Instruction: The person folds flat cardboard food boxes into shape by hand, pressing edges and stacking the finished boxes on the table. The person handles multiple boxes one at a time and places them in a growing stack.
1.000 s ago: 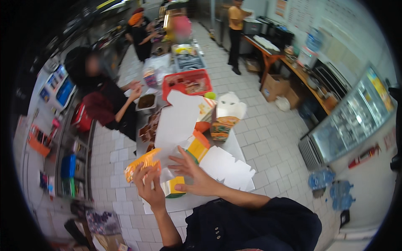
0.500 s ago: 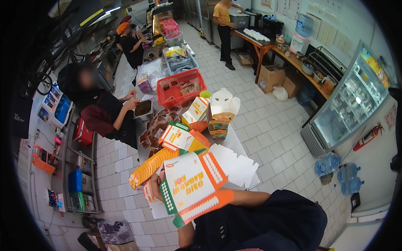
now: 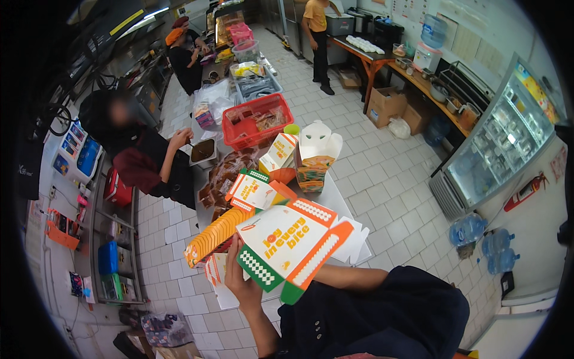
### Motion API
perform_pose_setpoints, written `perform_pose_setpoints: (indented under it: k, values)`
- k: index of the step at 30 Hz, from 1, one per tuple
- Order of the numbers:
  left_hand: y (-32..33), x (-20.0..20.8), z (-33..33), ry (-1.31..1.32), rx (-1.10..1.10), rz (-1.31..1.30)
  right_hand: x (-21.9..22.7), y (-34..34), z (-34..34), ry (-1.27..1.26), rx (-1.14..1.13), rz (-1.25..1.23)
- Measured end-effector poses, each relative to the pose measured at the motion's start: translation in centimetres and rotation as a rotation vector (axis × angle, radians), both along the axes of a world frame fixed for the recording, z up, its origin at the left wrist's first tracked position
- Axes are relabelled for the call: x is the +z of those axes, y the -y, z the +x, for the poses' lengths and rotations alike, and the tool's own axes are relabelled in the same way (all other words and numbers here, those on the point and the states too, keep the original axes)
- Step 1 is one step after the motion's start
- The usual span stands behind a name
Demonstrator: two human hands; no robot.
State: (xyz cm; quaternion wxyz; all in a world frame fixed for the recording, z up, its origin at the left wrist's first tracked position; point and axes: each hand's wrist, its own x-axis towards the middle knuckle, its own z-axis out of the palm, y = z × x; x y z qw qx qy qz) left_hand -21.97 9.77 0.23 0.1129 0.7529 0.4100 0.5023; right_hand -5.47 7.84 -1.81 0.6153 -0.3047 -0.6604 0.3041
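Observation:
My left hand (image 3: 239,281) grips the left edge of a partly folded food carton (image 3: 287,233), white with orange and green flaps, thumb along its side. My right forearm (image 3: 353,276) runs under the carton, which hides my right hand. Just beyond lies a row of nested orange cartons (image 3: 218,237) on the table. Another white and orange carton (image 3: 254,190) rests behind it, and a further carton (image 3: 278,152) leans farther back. A tall stack of open cartons (image 3: 315,170) stands at the table's right side. White carton blanks (image 3: 357,244) show past the held carton.
Brown packets in clear plastic (image 3: 230,173) and a red basket (image 3: 239,128) occupy the table. Across it, a co-worker (image 3: 146,149) works over a metal pan (image 3: 203,152). A glass-door fridge (image 3: 490,143) and water bottles (image 3: 469,230) stand to the right.
The held carton has turned about half round, so its print now faces upright. My left hand shows more fully at its edge. The person in yellow has lowered an arm.

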Motion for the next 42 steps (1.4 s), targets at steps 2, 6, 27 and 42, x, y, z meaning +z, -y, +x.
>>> perform_pose_setpoints:
  k: [2, 6, 27, 42]
  values:
    - [0.2, -0.8, 0.2, -0.031, 0.113, 0.086, -0.3, -0.2, 0.2, 0.041, -0.002, 0.058]
    - [-1.6, -2.7, -0.6, 0.338, 0.166, -0.046, -0.1, -0.2, 0.2, 0.129, -0.048, 0.275]
    - [-1.5, -2.4, 0.0, 0.739, 0.025, -0.427, -0.6, -2.1, -0.2, 0.222, -0.206, 0.148]
    - [1.9, -7.2, 3.1, 0.707, 0.112, -0.411, -0.3, -2.5, -0.1, -0.138, -0.146, -0.282]
